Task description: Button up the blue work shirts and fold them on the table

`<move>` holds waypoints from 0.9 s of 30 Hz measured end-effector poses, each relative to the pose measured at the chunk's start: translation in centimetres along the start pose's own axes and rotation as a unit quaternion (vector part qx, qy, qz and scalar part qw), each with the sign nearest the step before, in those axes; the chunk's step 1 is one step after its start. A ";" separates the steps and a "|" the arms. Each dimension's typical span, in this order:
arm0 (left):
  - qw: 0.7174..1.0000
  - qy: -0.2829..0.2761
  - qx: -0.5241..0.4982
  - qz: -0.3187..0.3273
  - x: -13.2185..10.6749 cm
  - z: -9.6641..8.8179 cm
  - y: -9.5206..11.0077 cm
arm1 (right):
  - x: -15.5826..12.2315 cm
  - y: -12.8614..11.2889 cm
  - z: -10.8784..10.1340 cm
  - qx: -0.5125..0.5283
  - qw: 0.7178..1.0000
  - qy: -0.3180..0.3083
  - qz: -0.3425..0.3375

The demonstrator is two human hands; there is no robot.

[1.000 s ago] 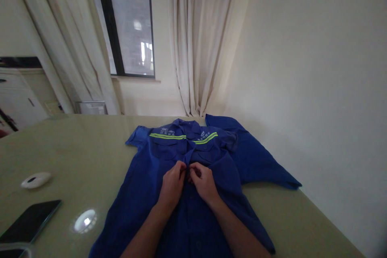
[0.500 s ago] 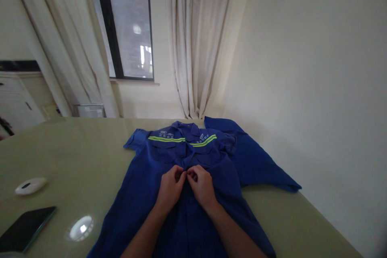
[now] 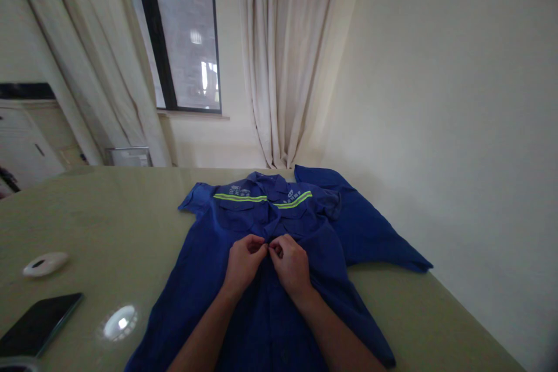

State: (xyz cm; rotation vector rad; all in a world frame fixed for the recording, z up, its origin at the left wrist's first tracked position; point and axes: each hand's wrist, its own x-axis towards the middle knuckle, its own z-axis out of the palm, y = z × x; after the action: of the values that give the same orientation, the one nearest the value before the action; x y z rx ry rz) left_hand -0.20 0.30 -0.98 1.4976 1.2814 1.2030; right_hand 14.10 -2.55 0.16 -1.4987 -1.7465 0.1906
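A blue short-sleeved work shirt [image 3: 244, 218] lies face up, its collar toward the far edge of the table. Yellow-green reflective strips and pale printing cross its chest. My left hand [image 3: 244, 260] pinches the front edge of the shirt near mid-chest, thumb and fingertips together. Close against it, my right hand [image 3: 289, 261] pinches the other side of the same front opening. The fingertips of both hands nearly meet; any button between them is too small to make out.
Another folded blue garment [image 3: 375, 226] lies beside the shirt, near the wall. On the greenish table [image 3: 131, 226], a white oval object [image 3: 46, 264] and a dark phone or tablet [image 3: 41, 322] rest at left. Curtains [image 3: 283, 58] hang behind the table.
Both hands stay pinched at the same spot on the shirt front, with only slight finger movement. The whole view has shifted a little.
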 end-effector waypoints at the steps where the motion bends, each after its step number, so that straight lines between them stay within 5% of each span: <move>1: 1.000 0.000 -0.002 -0.001 0.0 0.0 0.0 | 0.0 0.0 0.1 -0.001 1.000 0.003 -0.002; 13: 1.000 -0.004 0.016 -0.002 0.3 -0.3 0.1 | 0.4 0.9 0.3 0.132 0.990 -0.029 0.039; 27: 0.996 -0.026 0.078 -0.024 0.2 -0.4 0.8 | 0.4 0.5 0.1 0.098 0.993 -0.056 0.029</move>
State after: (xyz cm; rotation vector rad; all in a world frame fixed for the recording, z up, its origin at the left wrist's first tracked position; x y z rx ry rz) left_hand -0.44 0.40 -0.07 1.5899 1.3946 1.0475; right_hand 14.43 -2.07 0.04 -1.4196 -1.7179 0.4718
